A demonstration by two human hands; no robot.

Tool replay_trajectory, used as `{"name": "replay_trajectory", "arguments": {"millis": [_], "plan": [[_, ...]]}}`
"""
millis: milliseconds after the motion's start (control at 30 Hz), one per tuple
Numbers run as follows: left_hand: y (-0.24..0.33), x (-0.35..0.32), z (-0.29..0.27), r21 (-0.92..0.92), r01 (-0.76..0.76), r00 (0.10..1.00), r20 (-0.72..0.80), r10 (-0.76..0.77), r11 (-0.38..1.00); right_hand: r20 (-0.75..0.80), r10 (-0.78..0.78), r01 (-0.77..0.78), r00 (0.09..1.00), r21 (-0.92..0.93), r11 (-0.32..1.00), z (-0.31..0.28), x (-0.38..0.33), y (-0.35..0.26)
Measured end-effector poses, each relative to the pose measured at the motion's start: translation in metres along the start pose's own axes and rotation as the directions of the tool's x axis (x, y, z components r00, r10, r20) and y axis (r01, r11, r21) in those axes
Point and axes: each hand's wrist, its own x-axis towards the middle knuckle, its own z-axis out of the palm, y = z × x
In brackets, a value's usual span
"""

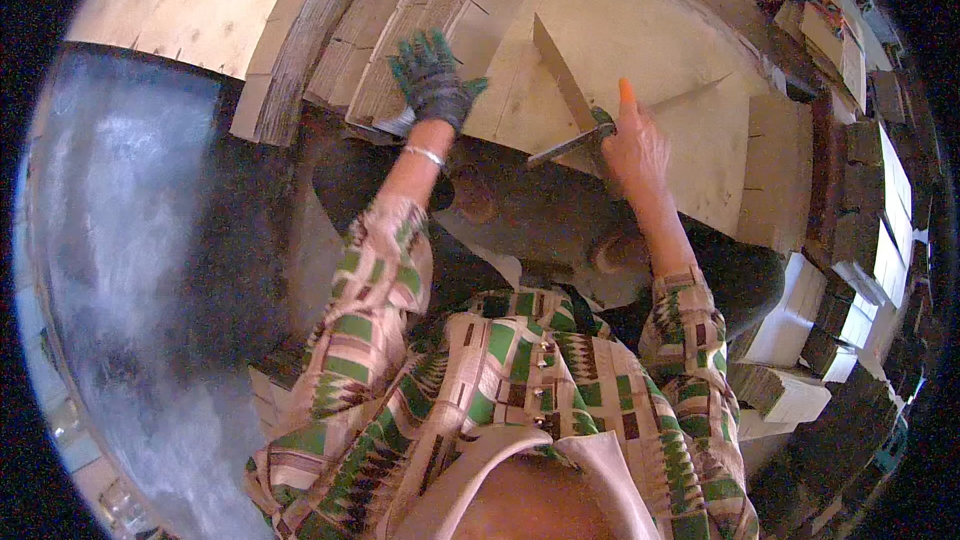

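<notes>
At upper center, my gloved left hand (435, 85) spreads open over layered strips (368, 52) (presumably for steadying). Rightward, my right hand (637, 152) grips a bladed tool (568, 146).

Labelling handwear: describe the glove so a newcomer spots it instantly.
Find the pale board at top centre. By its left edge, just beyond a silvery bracelet, the left hand wears the glove. Its dark grey back and green fingers contrast with nearby pale stacked strips and the right hand's bare back.

No lettering can be read; no numbers or signs either
</notes>
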Motion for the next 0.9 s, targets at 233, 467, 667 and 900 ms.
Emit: {"name": "replay_trajectory", "arguments": {"millis": [233,467,667,900], "plan": [[-0.068,0.025,0.028,-0.008,-0.124,0.991,-0.05,0.123,0.992,0.328,0.128,-0.12,0.936,-0.045,0.992,0.045,0.036,0.003],[-0.016,0.013,-0.019,-0.483,0.068,0.987,0.162,0.012,0.873,0.096,-0.06,0.038,0.994,0.21,0.977,0.005,0.013,-0.015],[0.043,-0.028,0.033,-0.5,-0.177,0.967,0.072,0.244,0.848,0.114,-0.158,0.144,0.981,0.124,0.982,0.004,-0.001,-0.019],[0.068,-0.053,0.015,-0.561,-0.008,0.911,0.338,0.238,0.828,0.427,-0.014,0.045,0.904,-0.064,0.997,0.023,-0.018,-0.022]]}}
